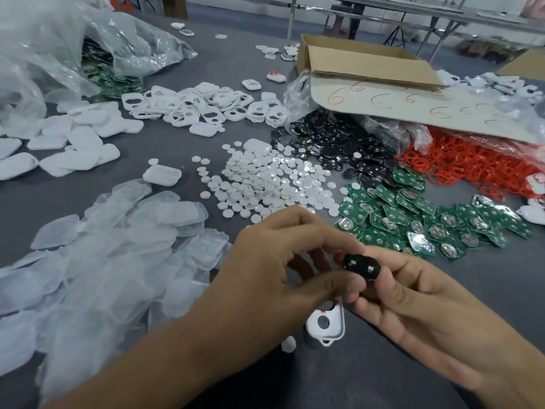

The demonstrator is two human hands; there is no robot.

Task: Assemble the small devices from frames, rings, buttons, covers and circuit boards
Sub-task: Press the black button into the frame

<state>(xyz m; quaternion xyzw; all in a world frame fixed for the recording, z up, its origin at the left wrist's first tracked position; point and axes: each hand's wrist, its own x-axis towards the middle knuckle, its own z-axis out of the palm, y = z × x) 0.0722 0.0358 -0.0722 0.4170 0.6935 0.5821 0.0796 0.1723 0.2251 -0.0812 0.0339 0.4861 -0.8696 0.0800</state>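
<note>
Lower centre: left hand (277,261) and right hand (413,293), together, pinch a small black oval plastic part (361,265), its ends hidden by fingertips. Below it sits a white plastic frame with a round hole (324,324), its top covered by the left thumb.

The black piece (361,265) I hold is smooth plastic with a soft sheen. The cardboard box (362,66) is matt brown board. Just in front of it, the red rings (472,163) look rubbery and glossy, and the circuit boards (413,219) are green laminate with bright metal clips. Left of the box, the buttons (265,178) are shiny white plastic, the covers (118,246) are frosted, and the bag (44,54) is crinkled clear film. The table (177,149) is matt grey.
</note>
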